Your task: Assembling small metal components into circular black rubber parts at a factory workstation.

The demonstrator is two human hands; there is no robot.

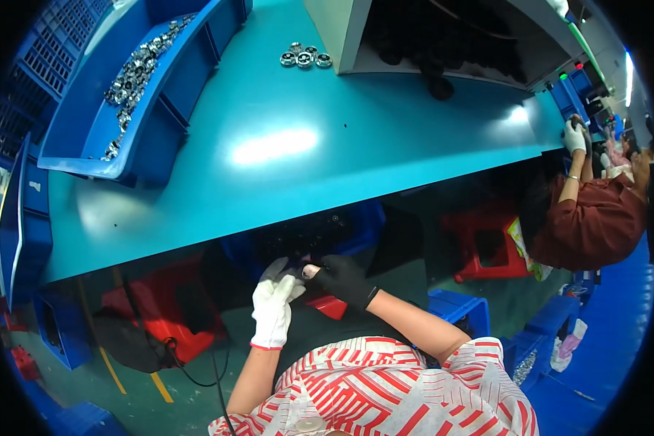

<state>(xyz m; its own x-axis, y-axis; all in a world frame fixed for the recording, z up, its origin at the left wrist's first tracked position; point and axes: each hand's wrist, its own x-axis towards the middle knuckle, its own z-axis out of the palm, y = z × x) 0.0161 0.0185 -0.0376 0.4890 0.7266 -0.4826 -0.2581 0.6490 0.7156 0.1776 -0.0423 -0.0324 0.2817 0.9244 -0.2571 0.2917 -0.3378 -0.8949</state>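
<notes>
My left hand [272, 305], in a white glove, is in front of my body below the table edge, fingers bent together. My right hand [345, 282], in a black glove with a bare thumb tip, meets it from the right, its fingers curled. Something small and dark seems pinched between them, too hidden to name. Just beyond both hands, a blue bin [374, 221] with small dark parts [305, 234] in it sits under the table edge.
The teal table [269, 189] bears a long blue tray [94, 166] of shiny metal parts [134, 76], several round metal pieces [304, 58] and a grey box [349, 43] of black parts. Red stools [163, 305] stand below. A co-worker [592, 211] sits at right.
</notes>
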